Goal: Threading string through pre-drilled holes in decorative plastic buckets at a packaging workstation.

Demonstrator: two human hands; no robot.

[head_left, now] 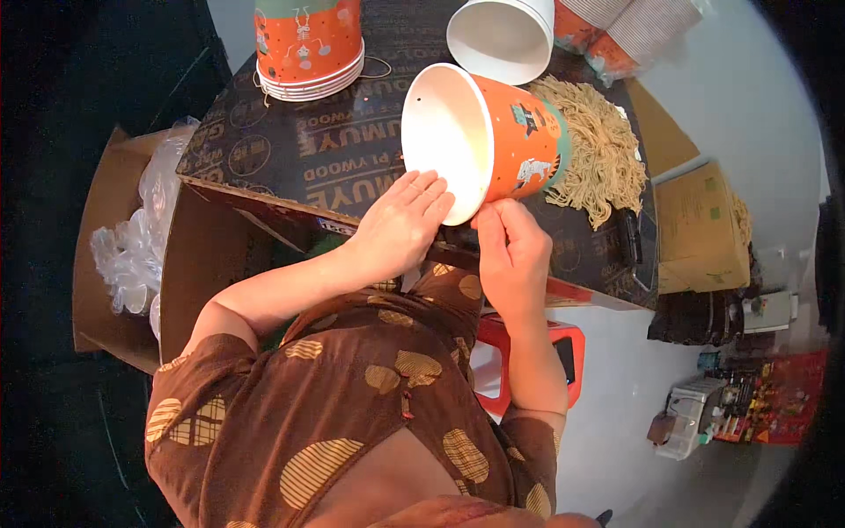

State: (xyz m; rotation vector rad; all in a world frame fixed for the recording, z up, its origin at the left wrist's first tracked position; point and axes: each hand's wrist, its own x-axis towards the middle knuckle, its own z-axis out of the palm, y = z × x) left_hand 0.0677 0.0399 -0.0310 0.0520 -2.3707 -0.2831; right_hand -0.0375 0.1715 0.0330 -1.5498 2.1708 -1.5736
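An orange paper bucket [519, 141] with printed figures, a green-grey base band and a white inside lies tilted on its side on the table, its mouth toward my left. My left hand [403, 218] has its fingers over the lower rim, lying against the inner wall; its thumb is hidden. Against the outer wall just behind the rim, my right hand [515, 242] is closed, thumb pressed on the curled forefinger. Whatever it pinches is too small or hidden. A small dark hole shows near the bucket's upper rim. Beside the base lies a heap of beige cords [594, 145].
The dark printed plywood table [352, 163] carries a stack of orange buckets [308, 53], white-lined buckets [500, 42] and bagged stacks of cups [629, 40]. Left stands an open carton [114, 255] with clear plastic; right, another carton [700, 229]. A red stool [493, 352] is below.
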